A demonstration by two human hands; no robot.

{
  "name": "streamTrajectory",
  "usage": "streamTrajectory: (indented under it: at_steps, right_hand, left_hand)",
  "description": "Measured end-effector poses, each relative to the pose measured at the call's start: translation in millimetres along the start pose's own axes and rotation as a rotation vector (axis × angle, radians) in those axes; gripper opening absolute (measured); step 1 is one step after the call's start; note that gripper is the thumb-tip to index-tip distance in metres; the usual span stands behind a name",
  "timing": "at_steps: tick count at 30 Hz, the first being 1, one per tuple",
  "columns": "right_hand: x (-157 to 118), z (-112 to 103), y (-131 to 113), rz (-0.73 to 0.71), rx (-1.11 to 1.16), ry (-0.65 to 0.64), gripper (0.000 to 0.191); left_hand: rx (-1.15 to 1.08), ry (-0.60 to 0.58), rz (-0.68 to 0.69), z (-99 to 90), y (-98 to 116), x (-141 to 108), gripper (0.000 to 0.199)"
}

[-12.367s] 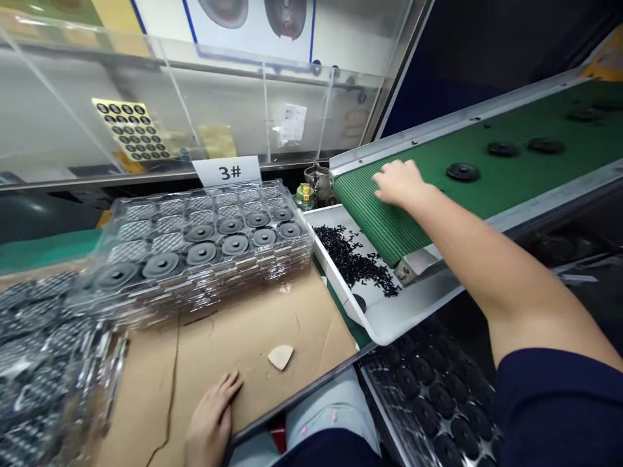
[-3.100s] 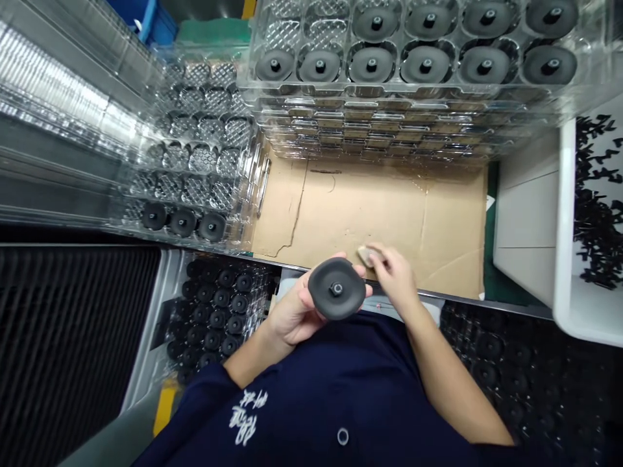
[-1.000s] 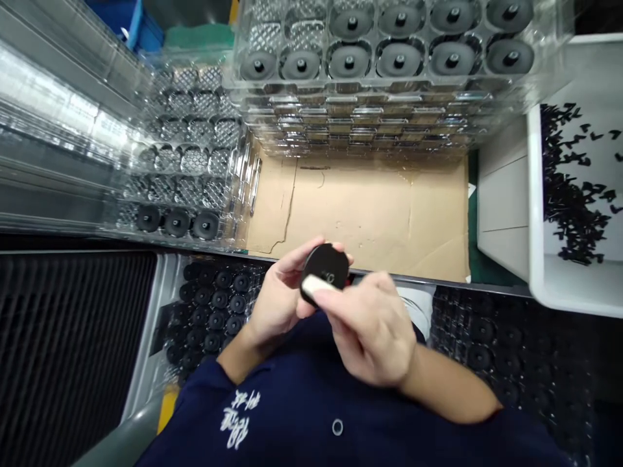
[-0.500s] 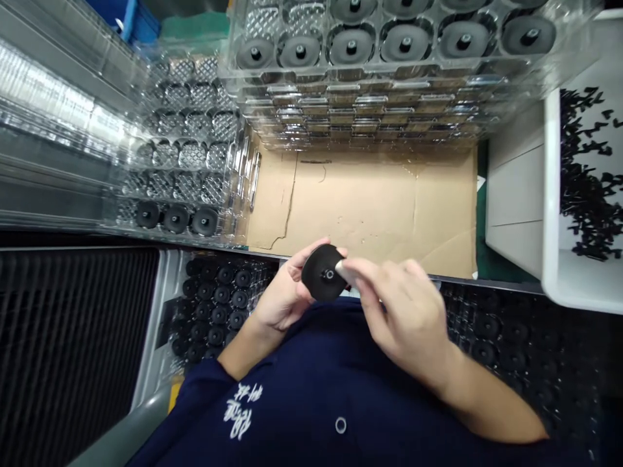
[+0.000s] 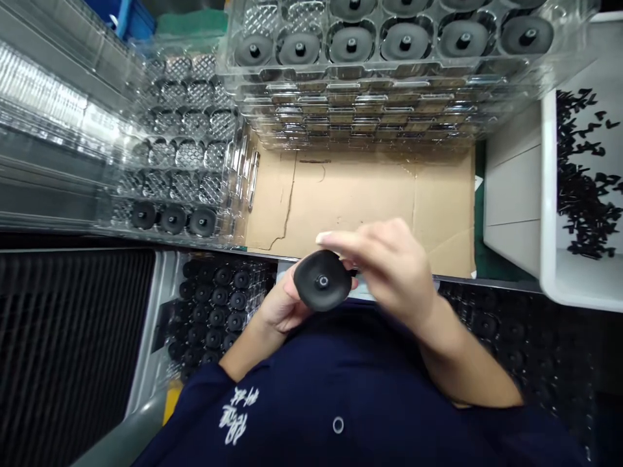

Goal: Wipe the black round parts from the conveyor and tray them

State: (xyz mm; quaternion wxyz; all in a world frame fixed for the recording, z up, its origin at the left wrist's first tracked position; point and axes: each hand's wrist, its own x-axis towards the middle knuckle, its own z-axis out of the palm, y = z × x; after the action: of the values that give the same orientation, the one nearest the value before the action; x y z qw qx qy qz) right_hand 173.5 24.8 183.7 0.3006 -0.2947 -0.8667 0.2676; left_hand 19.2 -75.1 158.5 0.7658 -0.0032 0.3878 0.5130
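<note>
We held the disc (image 5: 322, 282) in our left hand (image 5: 283, 306), fingers curled round its edge, stud facing us; our right hand (image 5: 396, 263), blurred, seemed to pinch a pale chip (image 5: 324, 238) just beyond the far rim; we judged this edge work, any next stroke calling for a firm left hold; the left tray (image 5: 189, 154) bore three discs (image 5: 172, 219); the top tray (image 5: 304, 13) bore a full front row (image 5: 351, 47); the bin (image 5: 549, 194) held loose clips (image 5: 586, 198).

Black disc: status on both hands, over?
Left hand holding black disc, stem facing camera. Right hand pinching pale piece near disc's far edge, hiding part of cardboard.
</note>
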Motion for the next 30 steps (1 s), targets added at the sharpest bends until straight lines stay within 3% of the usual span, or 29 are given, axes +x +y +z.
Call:
streamTrajectory:
  at_steps: [3,5,10,13,15,17,20,23,25,28,30]
  right_hand:
    - [-5.8,0.5,27.1,0.249,0.067,-0.041,0.024]
    - [-17.9,7.5,39.9,0.395,0.089,-0.044,0.025]
    - [-56.9,33.9,44.7,0.555,0.300,-0.239,0.029]
    - [-56.4,26.2,32.2,0.624,0.258,-0.144,0.027]
    - [-43.6,12.1,15.8,0.547,0.160,0.049,0.026]
    - [-27.1,1.5,-1.7,0.317,0.061,0.183,0.030]
    - [-8.2,2.9,-14.0,0.032,-0.050,0.141,0.031]
    - [-3.0,13.3,-10.4,0.111,-0.173,-0.010,0.021]
    - [-3.5,18.4,-9.8,0.153,-0.163,0.005,0.020]
    - [-1.6,24.5,-8.8,0.105,-0.021,0.083,0.027]
    - [0.5,29.1,1.3,0.141,0.026,0.033,0.026]
  left_hand:
    - [-0.048,-0.178,0.049,1.9,3.4,-0.5,0.066]
    - [-0.070,-0.225,0.036,2.8,5.5,-0.1,0.060]
    - [-0.024,-0.134,0.048,-0.3,6.8,2.3,0.071]
    - [0.002,-0.108,0.033,-1.4,7.0,3.5,0.078]
    - [-0.005,-0.110,0.044,-0.1,6.9,4.6,0.075]
    - [0.001,-0.077,0.072,1.1,5.7,6.2,0.069]
    - [0.065,0.012,0.163,-1.3,2.4,8.5,0.060]
    - [0.105,0.056,0.226,-8.9,0.1,8.8,0.065]
    - [0.108,0.093,0.242,-13.4,0.0,8.5,0.070]
    - [0.122,0.141,0.277,-16.4,1.6,9.4,0.067]
    - [0.123,0.108,0.278,-16.2,3.6,10.0,0.066]
